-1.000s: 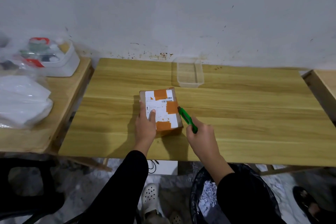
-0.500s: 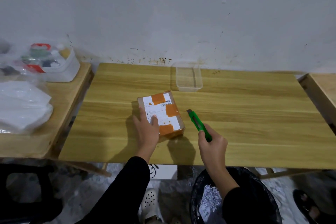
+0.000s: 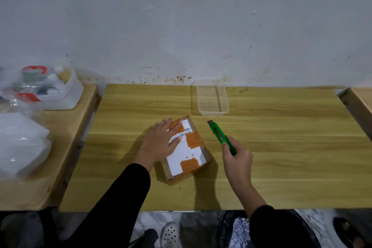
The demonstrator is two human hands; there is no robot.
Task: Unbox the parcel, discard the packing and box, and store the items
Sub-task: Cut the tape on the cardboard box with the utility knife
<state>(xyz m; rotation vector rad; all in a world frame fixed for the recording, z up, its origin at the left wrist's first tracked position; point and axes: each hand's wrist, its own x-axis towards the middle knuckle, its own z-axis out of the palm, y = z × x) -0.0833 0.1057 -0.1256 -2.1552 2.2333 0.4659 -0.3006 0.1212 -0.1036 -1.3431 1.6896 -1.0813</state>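
The right hand (image 3: pixel 238 159) is wrapping its grip around the lower end of a green box cutter (image 3: pixel 220 137), fingers curled tight on the handle, so that part of the tool is hidden inside the fist. The cutter's long axis is running up and slightly left, its grey tip pointing toward the far edge of the bench (image 3: pixel 281 147) and hanging just beside the parcel (image 3: pixel 189 151) without touching it. The left hand (image 3: pixel 161 141) is lying flat with fingers spread on the parcel's far left part, covering that corner and part of the white label. There is one parcel, a small cardboard box patched with orange tape, sitting near the middle of the bench with its long axis tilted, the near end swinging right. One clear plastic tray (image 3: pixel 212 97) is standing well behind it near the wall. On a second bench to the left, a white container (image 3: pixel 60 94) of small coloured things is showing only blurrily, and a pile of white bags (image 3: pixel 20 143) is being cut off by the frame. Below the bench edge, a black-lined bin (image 3: pixel 231 231) is partly hidden by the right sleeve.
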